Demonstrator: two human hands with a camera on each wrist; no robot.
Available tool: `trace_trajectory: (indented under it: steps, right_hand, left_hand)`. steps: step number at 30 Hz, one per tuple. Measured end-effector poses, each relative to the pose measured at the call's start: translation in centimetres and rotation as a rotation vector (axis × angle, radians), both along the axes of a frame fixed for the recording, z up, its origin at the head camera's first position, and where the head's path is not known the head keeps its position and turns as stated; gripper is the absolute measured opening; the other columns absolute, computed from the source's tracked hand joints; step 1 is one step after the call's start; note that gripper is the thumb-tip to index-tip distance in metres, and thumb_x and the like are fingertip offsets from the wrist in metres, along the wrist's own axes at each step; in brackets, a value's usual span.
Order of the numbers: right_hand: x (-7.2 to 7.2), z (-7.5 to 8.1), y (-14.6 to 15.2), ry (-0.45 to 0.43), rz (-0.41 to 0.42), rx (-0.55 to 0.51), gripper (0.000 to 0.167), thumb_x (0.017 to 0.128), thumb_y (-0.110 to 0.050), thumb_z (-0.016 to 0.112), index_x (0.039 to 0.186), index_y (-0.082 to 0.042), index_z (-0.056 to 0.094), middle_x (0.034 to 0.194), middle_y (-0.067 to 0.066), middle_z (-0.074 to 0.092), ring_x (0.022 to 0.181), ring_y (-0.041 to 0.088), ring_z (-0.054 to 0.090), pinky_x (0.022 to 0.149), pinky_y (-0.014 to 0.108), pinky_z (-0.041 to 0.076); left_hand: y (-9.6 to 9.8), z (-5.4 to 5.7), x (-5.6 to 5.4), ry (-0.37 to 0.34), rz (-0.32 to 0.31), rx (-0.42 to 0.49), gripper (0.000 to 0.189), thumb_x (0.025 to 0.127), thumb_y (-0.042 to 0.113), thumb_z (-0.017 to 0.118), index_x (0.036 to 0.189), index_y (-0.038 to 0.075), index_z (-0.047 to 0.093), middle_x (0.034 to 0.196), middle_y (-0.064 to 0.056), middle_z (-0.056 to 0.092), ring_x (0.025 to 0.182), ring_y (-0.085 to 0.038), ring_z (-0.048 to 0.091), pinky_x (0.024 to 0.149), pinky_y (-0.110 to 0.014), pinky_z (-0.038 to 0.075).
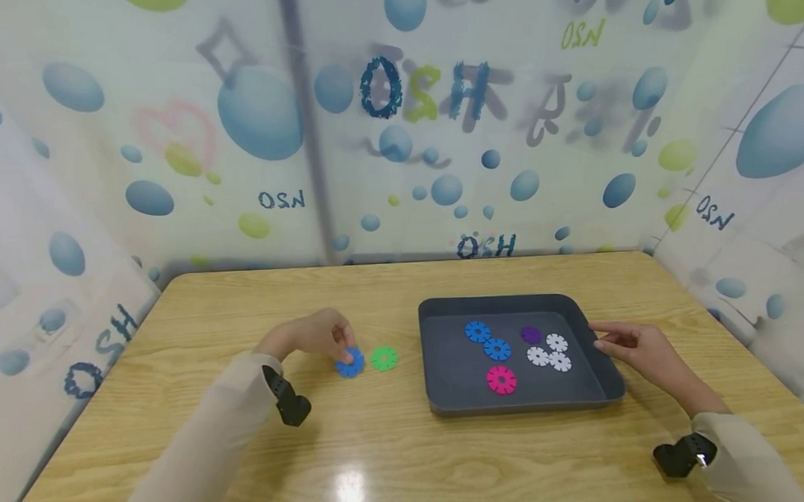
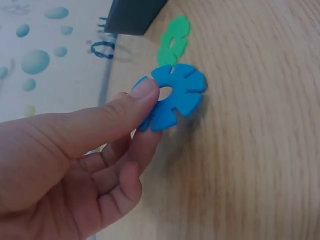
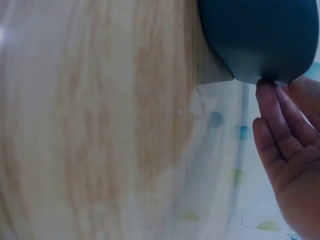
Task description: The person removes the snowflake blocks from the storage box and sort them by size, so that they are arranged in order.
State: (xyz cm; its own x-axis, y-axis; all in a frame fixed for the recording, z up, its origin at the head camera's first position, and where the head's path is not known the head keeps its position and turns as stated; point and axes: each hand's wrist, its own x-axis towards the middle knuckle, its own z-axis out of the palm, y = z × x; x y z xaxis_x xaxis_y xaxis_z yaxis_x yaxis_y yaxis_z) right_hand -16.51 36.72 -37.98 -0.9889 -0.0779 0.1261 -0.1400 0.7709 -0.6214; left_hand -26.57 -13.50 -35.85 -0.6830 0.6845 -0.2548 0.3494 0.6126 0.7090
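Observation:
My left hand (image 1: 318, 335) pinches a blue notched plastic building disc (image 2: 182, 90) between thumb and fingers, tilted just over the table. A green notched disc (image 1: 383, 358) lies flat on the wood to its right. My right hand (image 1: 642, 349) grips the right rim of a dark grey tray (image 1: 458, 398); in the right wrist view its fingertips (image 3: 267, 95) meet the tray's wall, with the thumb partly hidden. Inside the tray lie two blue discs (image 1: 497, 349), a purple disc (image 1: 531, 335), a pink disc (image 1: 501, 380) and three white discs (image 1: 538, 356).
The light wooden table (image 1: 398, 461) carries the tray right of its middle. A pale wall (image 1: 344, 156) with blue and green dots stands behind it and along both sides. Black cameras (image 1: 289, 398) are strapped to both wrists.

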Motion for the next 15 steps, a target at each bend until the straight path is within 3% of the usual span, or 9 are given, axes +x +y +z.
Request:
trace_trajectory:
  steps: [6,15]
  right_hand:
    - [0.1,0.0,-0.1,0.007,-0.004,-0.003,0.041,0.087,-0.02,0.063,0.119,0.006,0.057,0.087,0.012,0.066,0.071,0.006,0.059,0.058,0.023,0.047]
    - [0.2,0.0,0.0,0.011,0.001,-0.013,0.04,0.087,-0.018,0.062,0.119,0.006,0.057,0.089,0.014,0.066,0.071,0.004,0.058,0.058,0.023,0.047]
  left_hand:
    - [0.2,-0.7,0.0,-0.012,0.047,-0.024,0.015,0.076,0.006,0.073,0.085,-0.002,0.063,0.078,-0.002,0.058,0.069,-0.012,0.05,0.065,-0.025,0.044]
    - [1.1,-0.7,-0.3,0.002,0.07,-0.09,0.014,0.075,0.003,0.073,0.085,-0.002,0.065,0.078,-0.003,0.063,0.068,-0.01,0.057,0.067,-0.026,0.048]
